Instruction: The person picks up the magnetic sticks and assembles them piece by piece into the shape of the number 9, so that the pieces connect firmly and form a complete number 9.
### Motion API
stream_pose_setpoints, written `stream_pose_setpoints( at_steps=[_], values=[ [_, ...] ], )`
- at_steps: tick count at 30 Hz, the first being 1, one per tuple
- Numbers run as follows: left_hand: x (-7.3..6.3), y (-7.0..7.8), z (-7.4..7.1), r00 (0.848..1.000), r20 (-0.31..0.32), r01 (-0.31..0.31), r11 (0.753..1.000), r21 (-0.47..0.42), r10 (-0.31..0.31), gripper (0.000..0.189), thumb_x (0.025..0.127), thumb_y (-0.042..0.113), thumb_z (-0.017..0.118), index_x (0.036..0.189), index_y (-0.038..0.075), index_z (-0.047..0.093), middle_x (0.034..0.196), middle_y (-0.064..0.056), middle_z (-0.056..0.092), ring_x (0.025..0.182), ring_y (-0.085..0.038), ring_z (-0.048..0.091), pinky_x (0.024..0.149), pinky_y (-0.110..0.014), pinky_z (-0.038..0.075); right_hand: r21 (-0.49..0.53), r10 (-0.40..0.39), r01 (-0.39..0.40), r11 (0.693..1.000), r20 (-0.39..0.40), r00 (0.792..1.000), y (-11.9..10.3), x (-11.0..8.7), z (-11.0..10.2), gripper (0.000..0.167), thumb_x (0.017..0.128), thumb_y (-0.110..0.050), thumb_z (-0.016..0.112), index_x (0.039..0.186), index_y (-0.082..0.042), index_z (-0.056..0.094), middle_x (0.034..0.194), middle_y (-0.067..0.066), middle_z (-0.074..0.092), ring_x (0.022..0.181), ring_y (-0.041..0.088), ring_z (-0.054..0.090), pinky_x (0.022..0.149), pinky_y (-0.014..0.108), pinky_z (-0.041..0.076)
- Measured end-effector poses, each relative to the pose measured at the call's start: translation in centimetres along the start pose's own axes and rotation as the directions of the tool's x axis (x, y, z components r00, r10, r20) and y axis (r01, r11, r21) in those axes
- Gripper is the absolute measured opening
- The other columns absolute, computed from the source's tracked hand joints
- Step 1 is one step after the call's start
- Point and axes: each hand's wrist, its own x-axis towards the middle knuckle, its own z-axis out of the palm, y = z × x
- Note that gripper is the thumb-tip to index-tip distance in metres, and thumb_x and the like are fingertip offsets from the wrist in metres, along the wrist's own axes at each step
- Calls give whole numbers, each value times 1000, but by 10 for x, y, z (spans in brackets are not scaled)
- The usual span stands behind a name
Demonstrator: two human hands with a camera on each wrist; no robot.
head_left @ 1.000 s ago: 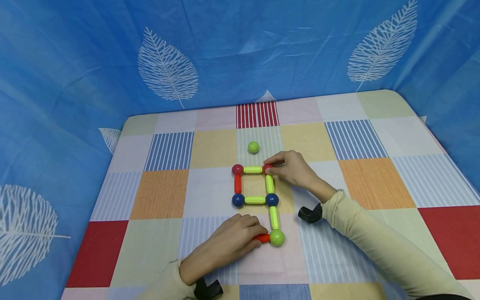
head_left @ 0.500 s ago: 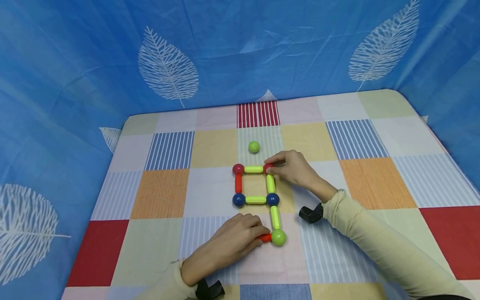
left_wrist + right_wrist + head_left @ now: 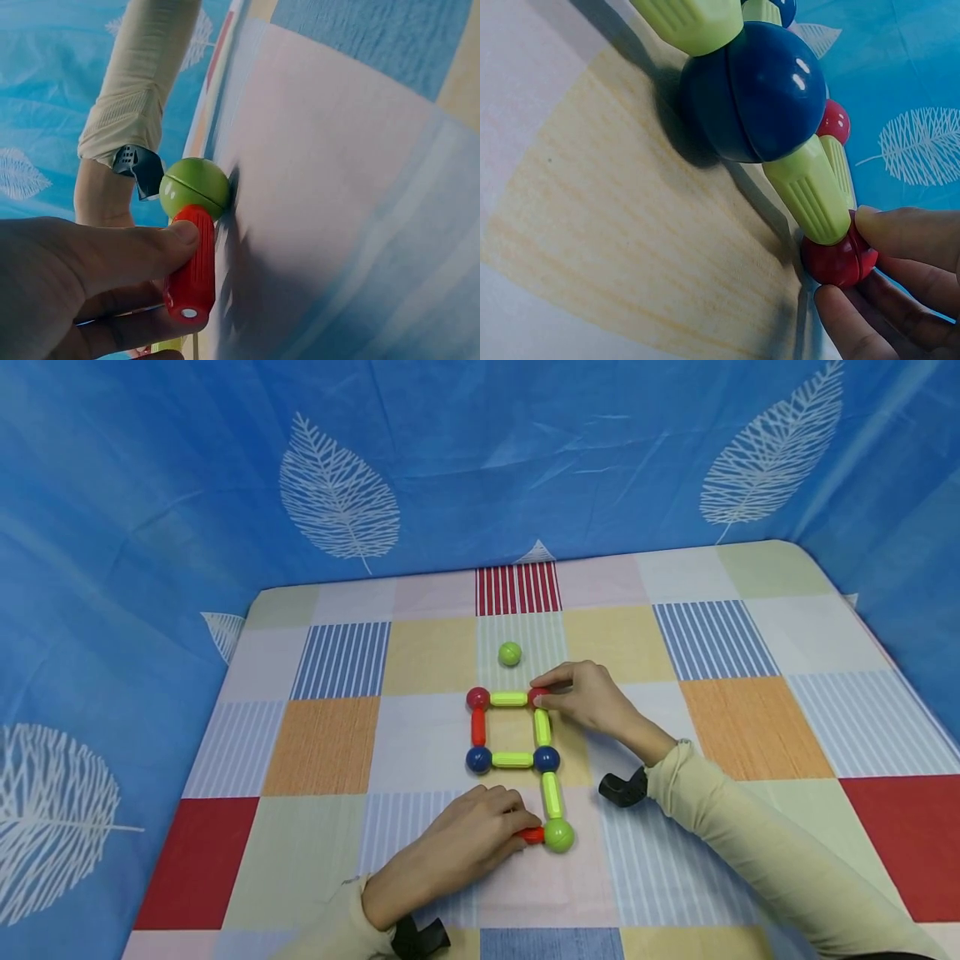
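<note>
My left hand (image 3: 468, 839) pinches a short red magnetic rod (image 3: 191, 270) between thumb and fingers. The rod's far end touches a large green ball (image 3: 558, 835), and its near end is bare. A yellow-green rod (image 3: 552, 795) links that ball to a dark blue ball (image 3: 547, 759), the lower right corner of a square. At the upper right corner my right hand (image 3: 588, 697) holds a red ball (image 3: 832, 262) by the fingertips. The square's other corners are a red ball (image 3: 477, 698) and a blue ball (image 3: 479, 760), joined by a red rod (image 3: 478, 727); its other sides are yellow-green rods.
A loose smaller-looking green ball (image 3: 510, 653) lies beyond the square. Everything rests on a patchwork cloth (image 3: 315, 852) over the table. A blue curtain (image 3: 480, 468) with white leaf prints stands behind and at both sides. Dark camera mounts (image 3: 622, 787) sit at the wrists.
</note>
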Motion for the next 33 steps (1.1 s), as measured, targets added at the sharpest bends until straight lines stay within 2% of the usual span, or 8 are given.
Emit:
stream_pose_setpoints(
  at_steps=[16, 20, 24, 27, 30, 33],
  values=[
    [-1, -1, 5, 1000, -13, -1, 1000, 21, 1, 23, 91, 26, 72, 113, 19, 73, 95, 10, 62, 85, -3, 55, 78, -20, 43, -9, -7, 7, 1000, -8, 1000, 3, -2, 2, 24, 88, -16, 75, 111, -9, 75, 109, 5, 72, 109, 25, 63, 94, 45, 46],
    [0, -2, 0, 1000, -2, 3, 1000, 29, -3, 25, 91, 28, 72, 114, 19, 72, 96, 9, 62, 87, -4, 55, 79, -21, 44, -12, -10, 10, 1000, -10, 1000, 2, -2, 2, 25, 88, -17, 75, 112, -9, 75, 109, 4, 72, 109, 25, 63, 93, 44, 47],
    [8, -6, -18, 999, -30, -15, 1000, 15, 16, 27, 92, 28, 71, 116, 17, 72, 99, 6, 62, 89, -7, 55, 78, -22, 45, -13, -10, 10, 1000, -17, 1000, 2, -2, 1, 25, 88, -16, 75, 112, -9, 75, 108, 4, 72, 108, 25, 63, 91, 43, 47],
    [20, -17, -40, 995, -95, -24, 999, -34, 20, 27, 91, 24, 71, 116, 13, 72, 102, 2, 64, 91, -10, 57, 77, -25, 48, -7, -10, 10, 1000, -18, 1000, 2, -2, 1, 24, 88, -16, 75, 111, -8, 75, 106, 4, 73, 107, 24, 63, 90, 42, 48],
    [38, -34, -64, 985, -170, -7, 992, -128, -15, 26, 93, 21, 70, 117, 10, 71, 106, -1, 66, 93, -14, 61, 76, -28, 51, -6, -16, 16, 1000, -18, 1000, 3, -2, 2, 23, 88, -15, 75, 110, -8, 75, 105, 4, 73, 106, 24, 64, 89, 42, 48],
    [58, -54, -81, 967, -244, 21, 978, -205, -72, 25, 95, 19, 67, 117, 8, 70, 110, -4, 66, 99, -19, 63, 80, -32, 53, -10, -28, 28, 1000, -17, 999, 4, -2, 4, 23, 87, -15, 75, 109, -8, 75, 105, 5, 73, 105, 24, 65, 89, 42, 49]
  ],
)
